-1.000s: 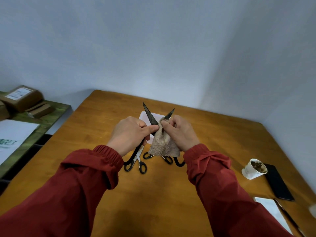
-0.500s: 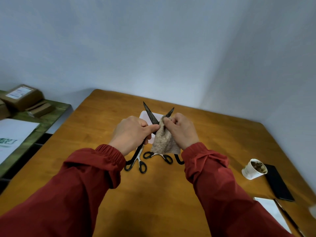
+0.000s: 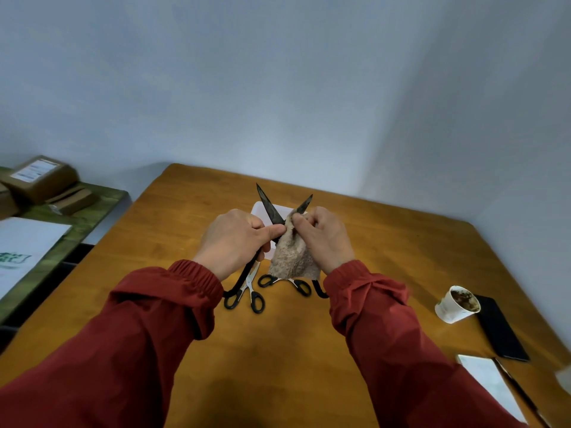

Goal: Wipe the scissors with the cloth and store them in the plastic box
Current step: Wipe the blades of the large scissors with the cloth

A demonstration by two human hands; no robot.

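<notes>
Your left hand (image 3: 234, 242) grips the open scissors (image 3: 268, 208) above the tabletop (image 3: 278, 350), in front of the plastic box (image 3: 258, 210). Your right hand (image 3: 324, 239) pinches the soft cloth (image 3: 293, 257) round one blade. The steel is stiff and sharp, so hold near the pivot. I count three pairs of scissors, one cloth, one box.

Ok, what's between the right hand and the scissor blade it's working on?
The beige cloth: in the head view the right hand pinches it over the right-side blade of the open scissors, which the left hand holds.
</notes>
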